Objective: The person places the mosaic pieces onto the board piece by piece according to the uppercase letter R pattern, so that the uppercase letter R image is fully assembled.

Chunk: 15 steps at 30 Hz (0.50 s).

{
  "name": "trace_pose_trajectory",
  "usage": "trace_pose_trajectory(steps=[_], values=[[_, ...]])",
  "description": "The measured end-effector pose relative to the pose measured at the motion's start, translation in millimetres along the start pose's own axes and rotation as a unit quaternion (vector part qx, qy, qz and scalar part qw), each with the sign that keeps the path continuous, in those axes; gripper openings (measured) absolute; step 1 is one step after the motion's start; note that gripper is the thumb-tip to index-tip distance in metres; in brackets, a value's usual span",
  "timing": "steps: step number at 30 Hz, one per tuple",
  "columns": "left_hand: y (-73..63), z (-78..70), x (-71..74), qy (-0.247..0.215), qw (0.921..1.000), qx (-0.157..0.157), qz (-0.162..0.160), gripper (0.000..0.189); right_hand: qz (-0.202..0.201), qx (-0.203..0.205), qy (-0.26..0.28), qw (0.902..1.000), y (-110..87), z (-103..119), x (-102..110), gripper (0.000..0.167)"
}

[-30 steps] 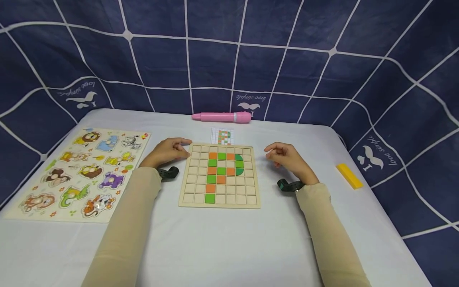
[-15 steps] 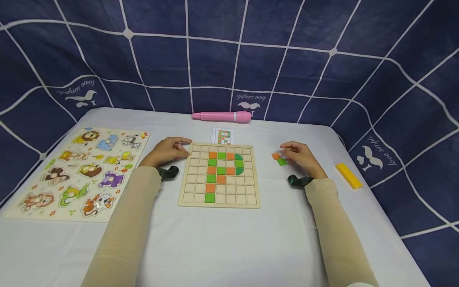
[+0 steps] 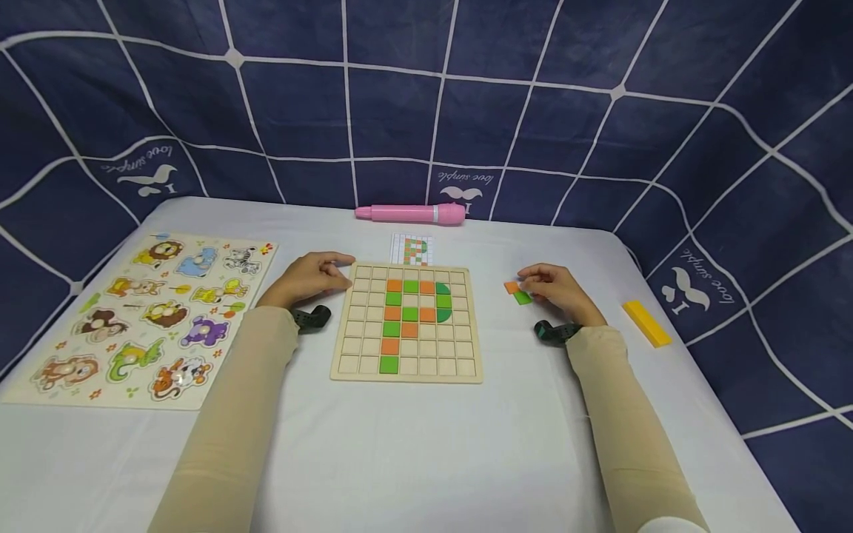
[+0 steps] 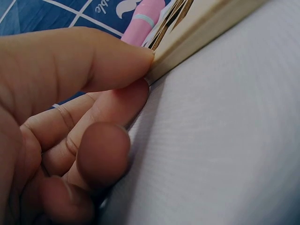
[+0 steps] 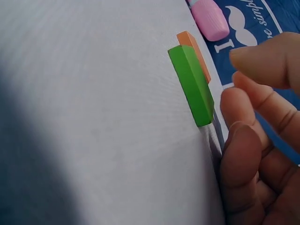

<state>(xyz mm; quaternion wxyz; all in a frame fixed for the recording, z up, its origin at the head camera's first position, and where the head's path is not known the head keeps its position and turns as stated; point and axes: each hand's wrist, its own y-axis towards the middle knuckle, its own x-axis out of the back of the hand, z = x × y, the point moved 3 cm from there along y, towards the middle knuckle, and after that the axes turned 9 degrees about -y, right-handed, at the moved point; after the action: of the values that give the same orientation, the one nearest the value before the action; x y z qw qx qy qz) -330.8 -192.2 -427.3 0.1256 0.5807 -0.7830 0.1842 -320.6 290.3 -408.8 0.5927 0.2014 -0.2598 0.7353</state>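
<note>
A wooden grid board [image 3: 428, 374] lies flat in the middle of the head view, with green and orange tiles set in some of its cells. My left hand [image 3: 309, 277] holds its far left corner between thumb and index finger; the left wrist view shows the thumb on the board's edge and the other fingers loosely bent. To the right of the board, an orange tile [image 3: 511, 287] and a green tile [image 3: 523, 297] lie against each other on the table. My right hand [image 3: 558, 291] hovers beside them, its relaxed fingers apart from both tiles in the right wrist view.
Behind the board lie a small printed pattern card [image 3: 417, 250] and a pink microphone-shaped toy [image 3: 408, 214]. An animal puzzle board [image 3: 120, 396] covers the left of the table. A yellow block [image 3: 646, 323] lies at the far right, near the blue curtain [image 3: 700, 370].
My right hand has shifted to the right, bringing the orange and green tiles beside it into sight. The left hand and the grid board have stayed in place.
</note>
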Motion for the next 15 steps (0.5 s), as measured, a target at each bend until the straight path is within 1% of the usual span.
trace_pose_trajectory(steps=[7,11,15], values=[[-0.3,-0.6,0.0,-0.001,1.0,-0.001,0.002,0.065,0.019,-0.005,-0.054,0.9984,-2.4,9,-4,0.047],[-0.9,-1.6,0.3,0.0,1.0,-0.002,0.001,0.064,0.017,-0.006,-0.089,0.9959,-2.0,14,-6,0.048],[-1.5,-2.3,0.8,0.001,1.0,-0.007,0.002,0.064,0.009,-0.006,-0.116,0.9932,-0.2,16,-8,0.044]])
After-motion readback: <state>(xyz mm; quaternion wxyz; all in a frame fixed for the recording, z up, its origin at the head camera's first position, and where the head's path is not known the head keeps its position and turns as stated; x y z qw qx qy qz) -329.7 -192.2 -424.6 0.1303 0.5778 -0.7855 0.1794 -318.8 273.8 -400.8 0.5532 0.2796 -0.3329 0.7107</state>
